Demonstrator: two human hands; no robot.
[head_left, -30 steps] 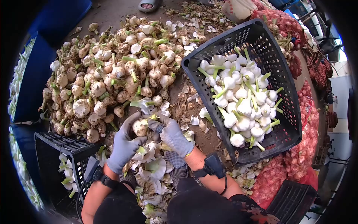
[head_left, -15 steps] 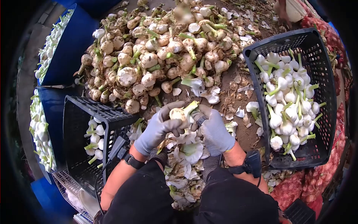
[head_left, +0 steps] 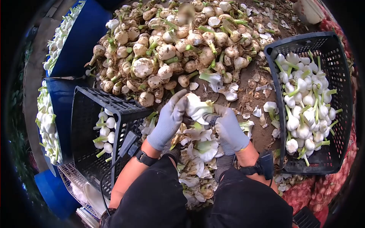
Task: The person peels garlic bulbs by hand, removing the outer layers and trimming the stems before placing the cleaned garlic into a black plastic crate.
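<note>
Garlic bulb [head_left: 193, 103], one, pale: where is it kept?

Held between two gloved hands, above the near part of the ground [head_left: 261, 137], over the peel heap [head_left: 198, 167]. Stem end towards the right hand [head_left: 230, 127].

State of fingers?

Left hand [head_left: 167, 121]: fingers close together and curved against the bulb's left side. Right hand: thumb and forefinger pinching at the stem end, where pale outer skin spreads. Dark item [head_left: 213, 121] at that thumb; its kind, cannot tell.

Handling notes?

By judgement: bulb cradled firmly but lightly in the left, skin gripped low and drawn away in one smooth pull, stem kept whole. Too tight a squeeze could bruise the cloves; too high a grip could tear the skin short.

Surroundings?

Soiled bulbs [head_left: 165, 52], one heap, at the ground's far edge. Right-hand crate [head_left: 276, 95], black: clean bulbs, mostly along its left edge. Left-hand crate [head_left: 122, 109], black, tilted: a few clean bulbs near its right edge
</note>
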